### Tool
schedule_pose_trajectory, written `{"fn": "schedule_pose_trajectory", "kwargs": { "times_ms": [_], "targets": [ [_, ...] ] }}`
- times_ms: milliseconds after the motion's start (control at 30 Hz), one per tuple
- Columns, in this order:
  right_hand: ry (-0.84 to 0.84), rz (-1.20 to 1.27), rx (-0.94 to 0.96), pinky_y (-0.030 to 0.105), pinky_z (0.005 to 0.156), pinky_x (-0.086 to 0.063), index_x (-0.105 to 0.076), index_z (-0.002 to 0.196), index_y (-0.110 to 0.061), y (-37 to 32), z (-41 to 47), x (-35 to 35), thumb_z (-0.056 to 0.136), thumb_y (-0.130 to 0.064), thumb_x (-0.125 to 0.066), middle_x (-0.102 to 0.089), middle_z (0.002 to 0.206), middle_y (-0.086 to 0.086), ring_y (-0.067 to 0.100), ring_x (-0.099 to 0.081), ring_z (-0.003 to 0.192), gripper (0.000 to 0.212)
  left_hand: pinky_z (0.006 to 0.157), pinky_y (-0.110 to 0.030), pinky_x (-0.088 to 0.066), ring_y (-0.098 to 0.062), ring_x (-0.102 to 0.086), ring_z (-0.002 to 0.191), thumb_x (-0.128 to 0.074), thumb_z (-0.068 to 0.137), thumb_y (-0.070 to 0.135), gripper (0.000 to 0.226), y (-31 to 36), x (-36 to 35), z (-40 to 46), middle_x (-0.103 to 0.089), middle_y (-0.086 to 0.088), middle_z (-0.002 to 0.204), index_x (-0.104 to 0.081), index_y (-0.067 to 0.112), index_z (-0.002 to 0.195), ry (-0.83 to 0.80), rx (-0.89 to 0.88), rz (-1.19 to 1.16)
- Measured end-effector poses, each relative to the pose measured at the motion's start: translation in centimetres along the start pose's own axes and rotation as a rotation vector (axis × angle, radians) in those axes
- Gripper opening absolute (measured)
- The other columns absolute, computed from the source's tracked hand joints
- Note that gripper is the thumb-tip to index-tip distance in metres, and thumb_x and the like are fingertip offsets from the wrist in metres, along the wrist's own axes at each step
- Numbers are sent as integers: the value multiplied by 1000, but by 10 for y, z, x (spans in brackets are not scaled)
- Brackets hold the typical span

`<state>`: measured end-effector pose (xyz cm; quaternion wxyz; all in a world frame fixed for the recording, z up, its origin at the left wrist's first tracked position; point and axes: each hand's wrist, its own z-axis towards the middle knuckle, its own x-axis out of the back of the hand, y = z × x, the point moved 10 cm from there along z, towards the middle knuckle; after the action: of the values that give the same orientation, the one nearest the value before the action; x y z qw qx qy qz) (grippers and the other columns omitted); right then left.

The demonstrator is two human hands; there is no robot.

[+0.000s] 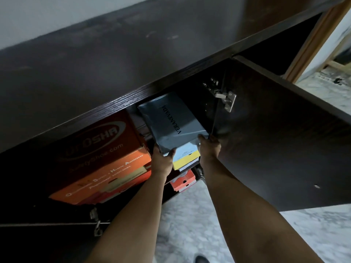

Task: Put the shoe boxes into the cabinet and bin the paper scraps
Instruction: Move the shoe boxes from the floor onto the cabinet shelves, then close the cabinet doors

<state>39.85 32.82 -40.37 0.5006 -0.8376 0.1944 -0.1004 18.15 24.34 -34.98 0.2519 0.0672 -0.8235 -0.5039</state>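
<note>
A grey-blue shoe box [171, 122] with black lettering is halfway inside the dark cabinet [95, 76], tilted with its far end under the top panel. My left hand [163, 160] grips its near left corner and my right hand [209, 147] grips its near right corner. Under it lies a white and yellow box [187, 158], and below that a red box [183, 180]. A large orange shoe box [102, 160] fills the cabinet's left part.
The right cabinet door [275, 139] stands open beside my right arm, its metal hinge [226, 98] near the box. The left door [47, 243] hangs open at lower left. Marble floor [190, 234] lies below, and a doorway frame [311, 40] at upper right.
</note>
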Motion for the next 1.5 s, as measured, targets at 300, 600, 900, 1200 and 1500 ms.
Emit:
{"fn": "schedule_pose_trajectory", "kwargs": {
  "times_ms": [300,600,900,1200,1500],
  "targets": [
    [-10,-123,-125,49,103,-53,-63,130,-10,-2,-69,33,75,-43,-77,-65,122,2,29,-63,120,65,113,-45,-44,-33,-47,140,-76,89,34,86,-9,11,-62,-41,-13,158,-27,14,158,-200,205,226],
    [4,-375,2,39,76,-56,-74,105,-5,-59,-224,91,85,-36,-71,-74,89,11,27,-66,74,37,98,-42,-54,-22,-60,111,-72,90,40,65,61,76,-184,-60,-6,125,-48,21,147,-557,44,271],
    [20,-363,241,45,82,-61,-71,117,-12,-117,-412,71,85,-36,-70,-72,101,9,30,-70,87,40,73,-26,-55,-15,-62,90,-66,98,27,48,156,211,-297,-61,-6,116,-53,13,141,-727,-354,343],
    [-250,-561,577,30,88,-53,-66,129,-10,-166,-570,-17,95,-31,-70,-68,125,6,17,-62,101,40,88,-42,-55,-26,-64,109,-54,95,38,32,228,356,-308,-68,-4,122,-64,23,121,-59,-1025,873],
    [-803,-1350,385,46,88,-57,-15,161,-25,-38,-698,-81,84,-56,-71,-47,152,12,38,-57,124,100,125,-59,-5,-32,-3,157,-36,97,69,79,150,406,-202,-8,4,171,-19,26,161,-225,-689,1088]
  ]
}}
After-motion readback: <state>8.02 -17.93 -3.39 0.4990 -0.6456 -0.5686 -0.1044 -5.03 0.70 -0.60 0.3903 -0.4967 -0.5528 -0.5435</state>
